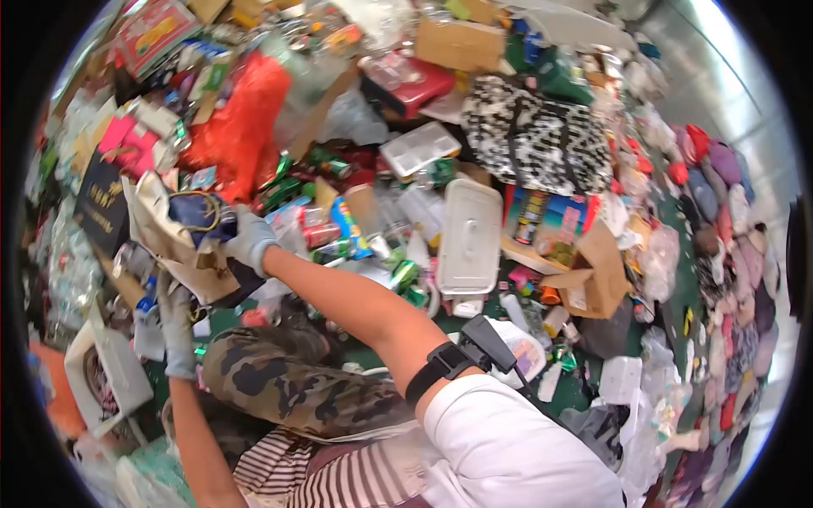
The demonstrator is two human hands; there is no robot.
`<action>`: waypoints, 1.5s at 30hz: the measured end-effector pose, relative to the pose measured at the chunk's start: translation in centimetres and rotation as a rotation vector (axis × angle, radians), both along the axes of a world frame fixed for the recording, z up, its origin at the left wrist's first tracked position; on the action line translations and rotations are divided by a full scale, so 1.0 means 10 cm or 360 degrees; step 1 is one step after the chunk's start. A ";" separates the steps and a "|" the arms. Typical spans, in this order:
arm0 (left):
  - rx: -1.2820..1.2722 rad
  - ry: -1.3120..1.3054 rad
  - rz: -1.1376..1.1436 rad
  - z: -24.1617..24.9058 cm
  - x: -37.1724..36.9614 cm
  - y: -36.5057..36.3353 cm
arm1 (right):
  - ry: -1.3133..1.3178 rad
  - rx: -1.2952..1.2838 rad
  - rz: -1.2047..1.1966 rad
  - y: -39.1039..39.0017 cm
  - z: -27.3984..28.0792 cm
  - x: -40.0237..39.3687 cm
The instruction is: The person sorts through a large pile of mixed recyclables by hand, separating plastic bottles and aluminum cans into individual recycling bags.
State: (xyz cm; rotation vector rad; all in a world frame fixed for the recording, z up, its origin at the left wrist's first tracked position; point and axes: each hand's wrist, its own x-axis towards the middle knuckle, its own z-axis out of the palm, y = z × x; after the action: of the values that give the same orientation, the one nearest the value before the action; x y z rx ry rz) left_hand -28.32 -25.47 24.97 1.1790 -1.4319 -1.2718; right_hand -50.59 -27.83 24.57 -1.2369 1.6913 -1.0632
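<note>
My right hand (251,240), in a pale grey work glove, grips the side of a beige paper bag (196,277) beside a dark blue part (203,216) with a yellow cord handle. Below it, my left hand (176,326), gloved too, reaches up to the bag's lower edge and appears to pinch it; its fingertips are partly blurred. The bag is tilted, its mouth toward the upper left. A dark folder-like box with gold lettering (102,203) lies just left of the bag, and a red plastic bag (246,123) lies beyond it.
Mixed refuse covers the green floor around my camouflage-trousered legs (279,381). A white plastic lid (470,237), a black-and-white patterned bag (538,135) and an opened cardboard box (597,275) lie to the right. A white plastic container (106,372) stands at lower left. Bundled textiles (720,279) line the far right.
</note>
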 end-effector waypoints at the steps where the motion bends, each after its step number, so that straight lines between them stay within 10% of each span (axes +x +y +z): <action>1: 0.0220 0.0141 -0.0086 -0.09 0.13 -0.07 | -0.0158 0.0081 -0.0189 0.17 0.04 -0.30; 6: 0.0770 0.0263 0.0138 -0.45 0.71 -0.34 | 0.0283 -0.0312 -0.0615 2.02 -1.01 -2.55; 7: 0.0849 0.0341 0.0134 -0.39 0.62 -0.23 | -0.1079 -0.0463 -0.1180 3.00 -1.14 -3.02; 8: 0.0896 0.0334 0.0086 -0.30 0.60 -0.19 | -0.0123 0.0032 -0.1347 3.80 -0.77 -3.17; 13: 0.1140 0.0303 -0.0007 -0.34 0.58 -0.19 | -0.0057 -0.0811 -0.2622 8.03 0.52 -3.45; 17: 0.1121 0.0241 -0.0038 -0.50 0.79 -0.30 | 0.0220 -0.0569 -0.4001 9.31 0.80 -2.72; 19: 0.1118 0.0210 0.0026 -0.57 0.93 -0.33 | -0.0057 -0.0287 -0.3954 9.28 0.27 -2.72; 23: 0.1131 0.0192 0.0184 -0.43 1.16 -0.24 | -0.1061 0.0882 -0.2435 7.43 -1.08 -2.90; 26: 0.1074 0.0172 0.0322 -0.08 1.60 -0.23 | -0.0173 0.1523 -0.1193 6.06 -1.58 -2.44; 29: 0.0980 0.0265 0.0708 0.51 1.84 0.03 | -0.0272 0.1811 -0.0925 5.57 -1.80 -2.01; 32: 0.0894 0.0246 0.0803 0.52 2.65 -0.06 | 0.0618 0.2410 -0.0387 5.51 -2.31 -1.71; 37: 0.0758 0.0177 0.0582 0.73 2.06 0.11 | 0.0274 0.1449 -0.0806 5.20 -2.65 -1.74; 40: 0.0621 0.0207 0.0441 0.92 0.72 0.25 | -0.0920 0.0427 -0.0993 4.74 -2.65 -1.99; 45: 0.0493 -0.0133 -0.0767 0.90 -1.74 0.95 | -0.1316 0.0116 -0.0616 3.58 -1.58 -1.80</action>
State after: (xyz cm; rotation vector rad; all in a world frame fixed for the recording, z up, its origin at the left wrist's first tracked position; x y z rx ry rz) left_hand -45.73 -15.93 33.93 1.1310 -1.6877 -1.8475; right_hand -68.59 7.97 8.75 -0.3107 1.2949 -1.4606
